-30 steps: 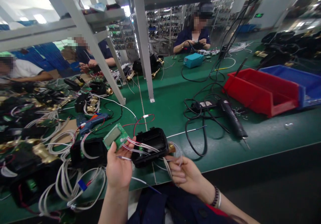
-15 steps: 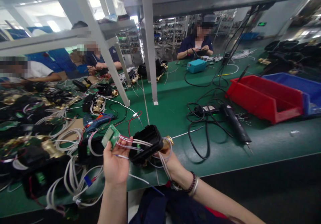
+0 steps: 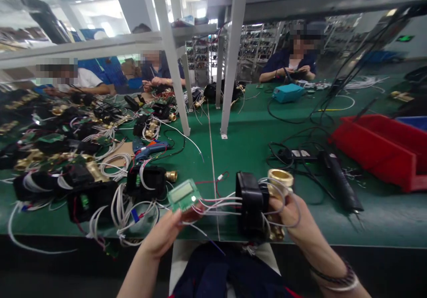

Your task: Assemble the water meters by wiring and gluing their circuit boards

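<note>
A green circuit board [image 3: 183,195] with a small grey display is held by my left hand [image 3: 167,231], thumb on its lower edge. White and pink wires run from the board to a black housing [image 3: 248,204], which stands on its side with its opening turned left. Behind the housing is a brass pipe fitting [image 3: 280,178], and my right hand [image 3: 298,215] grips it from the right. Grey cable loops around the fitting and my right fingers. A thin red lead with a white connector [image 3: 220,178] lies beyond the wires.
Wired housings [image 3: 147,182] crowd the left side, near a blue glue gun [image 3: 150,149]. A black electric screwdriver [image 3: 340,182] and red bin [image 3: 376,151] are right. Metal posts [image 3: 231,66] rise mid-bench; several people sit across.
My hands have moved apart, the housing going right with my right hand and turning more upright. The board stays in my left hand, its wires now stretched out. The view has shifted left.
</note>
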A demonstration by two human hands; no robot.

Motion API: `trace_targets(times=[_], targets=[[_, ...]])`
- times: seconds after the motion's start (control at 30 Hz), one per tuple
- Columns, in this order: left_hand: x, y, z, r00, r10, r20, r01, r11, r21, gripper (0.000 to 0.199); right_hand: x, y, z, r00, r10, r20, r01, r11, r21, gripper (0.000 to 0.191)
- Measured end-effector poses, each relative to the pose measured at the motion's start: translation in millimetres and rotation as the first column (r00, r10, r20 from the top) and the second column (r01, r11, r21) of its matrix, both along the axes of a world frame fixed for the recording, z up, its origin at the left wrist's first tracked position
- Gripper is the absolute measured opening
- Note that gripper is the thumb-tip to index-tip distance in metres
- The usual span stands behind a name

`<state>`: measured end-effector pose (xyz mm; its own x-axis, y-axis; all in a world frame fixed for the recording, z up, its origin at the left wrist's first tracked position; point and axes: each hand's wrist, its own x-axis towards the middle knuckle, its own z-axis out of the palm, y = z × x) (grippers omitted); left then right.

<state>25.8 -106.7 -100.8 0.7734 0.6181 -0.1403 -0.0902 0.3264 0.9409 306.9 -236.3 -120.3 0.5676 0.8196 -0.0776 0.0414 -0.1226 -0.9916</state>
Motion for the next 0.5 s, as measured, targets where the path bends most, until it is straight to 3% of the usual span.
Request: trace_targets(times=[0.03, 0.07, 0.1, 0.17, 0.23, 0.27, 0.33, 0.4, 0.43, 0.5], targets=[[-8.0, -0.3, -0.6, 0.98, -0.159, -0.122, 0.174, 0.976, 0.13, 0.046, 7.5, -10.6, 4.2, 1.0, 0.02, -0.011, -0.02, 1.0, -0.018, 0.025], [-14.0, -0.1, 1.3, 0.93, -0.261, -0.261, 0.322, 0.918, 0.23, 0.041, 13.4, -20.3, 9.5, 0.999, 0.042, -0.003, -0.042, 0.999, -0.033, 0.026], [-17.2, 0.6, 5.4, 0.881, -0.282, -0.38, 0.408, 0.86, 0.307, 0.034, 17.6, -28.3, 15.8, 0.997, 0.067, 0.024, -0.066, 0.997, -0.042, 0.028], [-13.9, 3.2, 17.9, 0.871, -0.133, -0.473, 0.37, 0.811, 0.454, 0.02, 21.3, -37.7, 30.5, 0.985, 0.126, 0.114, -0.123, 0.992, -0.036, 0.032], [2.7, 6.7, 31.7, 0.924, 0.031, -0.382, 0.228, 0.757, 0.613, 0.019, 19.9, -37.8, 45.9, 0.963, 0.183, 0.197, -0.183, 0.983, -0.018, 0.036], [14.5, 8.5, 37.4, 0.946, 0.029, -0.324, 0.209, 0.71, 0.673, 0.024, 17.9, -35.3, 53.2, 0.95, 0.2, 0.239, -0.203, 0.979, -0.011, 0.037], [39.4, 12.6, 44.2, 0.937, -0.138, -0.321, 0.338, 0.59, 0.734, 0.048, 13.3, -28.7, 66.4, 0.92, 0.207, 0.332, -0.219, 0.976, -0.002, 0.037], [59.0, 17.1, 44.8, 0.855, -0.306, -0.419, 0.518, 0.452, 0.726, 0.069, 10.7, -25.1, 76.8, 0.887, 0.195, 0.418, -0.222, 0.975, 0.015, 0.036], [65.2, 19.3, 43.5, 0.814, -0.338, -0.473, 0.579, 0.402, 0.71, 0.073, 11.1, -25.9, 80.7, 0.875, 0.176, 0.451, -0.211, 0.977, 0.027, 0.035], [70.7, 22.7, 39.8, 0.775, -0.319, -0.545, 0.631, 0.355, 0.69, 0.069, 17.0, -33.0, 85.3, 0.864, 0.091, 0.496, -0.146, 0.987, 0.073, 0.033]])
